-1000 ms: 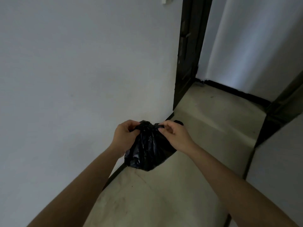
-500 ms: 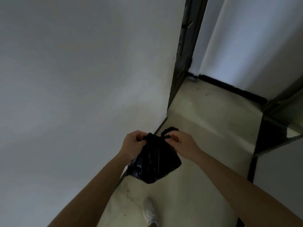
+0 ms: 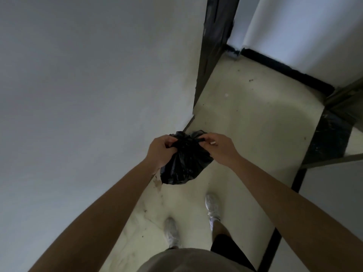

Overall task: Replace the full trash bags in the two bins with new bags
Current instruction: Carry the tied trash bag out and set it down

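Note:
A small full black trash bag [image 3: 184, 165] hangs in the air in front of me, above the pale floor. My left hand [image 3: 160, 151] grips the gathered top of the bag on its left side. My right hand [image 3: 218, 147] pinches the bunched plastic at the top on the right side. The bag's neck is twisted between both hands. No bin is in view.
A white wall [image 3: 88, 95] runs close along my left. A dark door frame [image 3: 214, 46] stands ahead, with a black skirting strip [image 3: 284, 69] beyond it. A dark threshold [image 3: 326, 140] and another wall lie to the right. My white shoes [image 3: 212, 205] stand on the floor [image 3: 255, 124].
The view has tilted downward, so my feet and torso now show. Both hands stay closed on the top of the bag, which hangs lower in the picture.

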### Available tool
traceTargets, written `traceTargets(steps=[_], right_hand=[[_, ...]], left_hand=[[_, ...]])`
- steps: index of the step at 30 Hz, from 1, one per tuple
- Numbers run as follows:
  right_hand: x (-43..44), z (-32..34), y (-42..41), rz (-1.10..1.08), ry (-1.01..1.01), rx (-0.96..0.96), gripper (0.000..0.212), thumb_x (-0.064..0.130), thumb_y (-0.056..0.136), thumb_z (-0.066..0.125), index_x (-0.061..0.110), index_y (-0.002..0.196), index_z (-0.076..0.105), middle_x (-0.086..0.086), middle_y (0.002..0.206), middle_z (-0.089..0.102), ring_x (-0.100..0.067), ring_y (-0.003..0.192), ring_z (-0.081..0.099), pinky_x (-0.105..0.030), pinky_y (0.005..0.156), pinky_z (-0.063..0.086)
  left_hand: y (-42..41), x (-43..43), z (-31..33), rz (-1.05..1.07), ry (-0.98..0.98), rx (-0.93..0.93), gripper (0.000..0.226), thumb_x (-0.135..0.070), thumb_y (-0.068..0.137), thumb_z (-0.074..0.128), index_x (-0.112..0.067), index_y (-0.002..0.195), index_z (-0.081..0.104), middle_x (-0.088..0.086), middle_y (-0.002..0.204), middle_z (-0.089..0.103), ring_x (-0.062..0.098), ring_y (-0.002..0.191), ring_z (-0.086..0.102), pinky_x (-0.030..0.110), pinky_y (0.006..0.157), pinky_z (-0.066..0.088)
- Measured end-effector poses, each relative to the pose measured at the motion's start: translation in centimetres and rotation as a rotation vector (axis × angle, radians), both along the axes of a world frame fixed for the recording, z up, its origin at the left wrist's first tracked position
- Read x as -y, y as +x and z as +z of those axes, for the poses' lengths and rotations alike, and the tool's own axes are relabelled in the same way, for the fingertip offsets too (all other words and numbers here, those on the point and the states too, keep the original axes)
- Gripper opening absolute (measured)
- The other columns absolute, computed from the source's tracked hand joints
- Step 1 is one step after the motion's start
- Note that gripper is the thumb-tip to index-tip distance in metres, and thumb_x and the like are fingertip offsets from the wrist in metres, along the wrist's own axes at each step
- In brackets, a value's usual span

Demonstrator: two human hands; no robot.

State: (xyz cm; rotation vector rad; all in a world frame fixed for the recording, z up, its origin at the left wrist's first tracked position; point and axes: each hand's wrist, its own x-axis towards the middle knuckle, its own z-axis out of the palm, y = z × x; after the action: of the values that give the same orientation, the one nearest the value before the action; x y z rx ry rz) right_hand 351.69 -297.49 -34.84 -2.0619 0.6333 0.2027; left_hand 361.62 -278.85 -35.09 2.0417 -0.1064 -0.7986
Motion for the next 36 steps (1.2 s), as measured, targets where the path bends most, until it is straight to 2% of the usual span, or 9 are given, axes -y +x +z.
traceTargets(steps=[6, 13, 21, 24, 27, 29, 32, 34, 36], right_hand=[[3.6, -8.9, 3.1, 0.038, 0.125, -0.107, 0.021, 0.029, 0.096, 0.064, 0.024, 0.114, 0.071, 0.012, 0.093, 0.067, -0.016, 0.098, 0.069, -0.044, 0.090, 0.057], [4.0, -29.3, 4.9, -0.077, 0.195, -0.243, 0.020, 0.026, 0.094, 0.065, 0.024, 0.111, 0.074, 0.009, 0.084, 0.070, -0.021, 0.095, 0.072, -0.047, 0.087, 0.058], [1.3, -49.1, 5.9, -0.271, 0.375, -0.429, 0.019, 0.010, 0.097, 0.060, 0.014, 0.112, 0.070, -0.013, 0.101, 0.070, -0.011, 0.075, 0.066, -0.021, 0.061, 0.059], [-0.1, -52.5, 5.9, -0.200, 0.330, -0.438, 0.018, 0.002, 0.096, 0.056, -0.012, 0.106, 0.063, -0.037, 0.114, 0.063, -0.028, 0.075, 0.062, -0.031, 0.062, 0.057], [-1.2, -54.5, 6.5, -0.153, 0.279, -0.422, 0.028, 0.001, 0.095, 0.054, -0.017, 0.117, 0.056, -0.041, 0.115, 0.058, -0.048, 0.090, 0.066, -0.055, 0.084, 0.056], [-1.5, -55.5, 7.0, -0.092, 0.262, -0.426, 0.027, 0.001, 0.096, 0.054, -0.014, 0.117, 0.060, -0.037, 0.100, 0.064, -0.036, 0.073, 0.066, -0.044, 0.073, 0.061], [-1.9, -56.3, 7.6, -0.014, 0.269, -0.392, 0.038, -0.001, 0.097, 0.051, -0.018, 0.130, 0.046, -0.045, 0.098, 0.050, -0.016, 0.052, 0.048, -0.021, 0.046, 0.044], [-1.9, -56.9, 7.9, -0.089, 0.295, -0.391, 0.035, 0.008, 0.097, 0.054, -0.005, 0.129, 0.058, -0.030, 0.102, 0.064, -0.019, 0.068, 0.064, -0.029, 0.065, 0.060], [-1.5, -55.8, 8.0, -0.103, 0.239, -0.346, 0.031, 0.018, 0.097, 0.055, 0.015, 0.126, 0.064, 0.000, 0.099, 0.067, -0.020, 0.092, 0.069, -0.042, 0.086, 0.059]], left_hand=[[1.7, 3.6, -8.7, 0.145, 0.082, -0.083, 0.022, 0.005, 0.079, 0.071, -0.014, 0.091, 0.071, 0.007, 0.085, 0.066, 0.022, 0.080, 0.061, 0.037, 0.084, 0.053], [1.1, 4.9, -29.0, 0.234, 0.187, -0.164, 0.028, -0.006, 0.078, 0.075, -0.016, 0.103, 0.068, -0.006, 0.087, 0.064, 0.016, 0.085, 0.062, 0.031, 0.082, 0.054], [1.4, 1.8, -48.9, 0.364, 0.216, -0.132, 0.032, 0.013, 0.082, 0.054, -0.016, 0.090, 0.064, 0.003, 0.085, 0.068, 0.030, 0.079, 0.069, 0.046, 0.068, 0.060], [1.8, 1.0, -52.6, 0.374, 0.256, -0.076, 0.038, 0.014, 0.081, 0.051, -0.022, 0.083, 0.064, 0.005, 0.086, 0.068, 0.032, 0.082, 0.070, 0.039, 0.063, 0.061], [2.5, 0.1, -54.7, 0.392, 0.231, -0.022, 0.040, 0.013, 0.076, 0.050, -0.025, 0.079, 0.064, 0.004, 0.084, 0.067, 0.031, 0.081, 0.069, 0.031, 0.060, 0.056], [3.1, -0.5, -55.5, 0.390, 0.238, 0.049, 0.037, 0.007, 0.071, 0.049, -0.026, 0.078, 0.064, 0.004, 0.084, 0.068, 0.031, 0.082, 0.069, 0.032, 0.063, 0.056], [3.3, -1.1, -56.0, 0.359, 0.271, 0.093, 0.035, 0.005, 0.070, 0.049, -0.023, 0.083, 0.067, -0.001, 0.087, 0.069, 0.024, 0.085, 0.069, 0.036, 0.074, 0.059], [3.1, -1.4, -55.4, 0.312, 0.331, 0.132, 0.036, 0.004, 0.076, 0.050, -0.020, 0.094, 0.069, -0.005, 0.096, 0.069, 0.012, 0.091, 0.066, 0.031, 0.084, 0.058], [2.9, -1.3, -53.9, 0.246, 0.368, 0.195, 0.034, -0.002, 0.084, 0.048, -0.017, 0.107, 0.069, -0.004, 0.107, 0.067, 0.007, 0.099, 0.062, 0.022, 0.088, 0.052]])
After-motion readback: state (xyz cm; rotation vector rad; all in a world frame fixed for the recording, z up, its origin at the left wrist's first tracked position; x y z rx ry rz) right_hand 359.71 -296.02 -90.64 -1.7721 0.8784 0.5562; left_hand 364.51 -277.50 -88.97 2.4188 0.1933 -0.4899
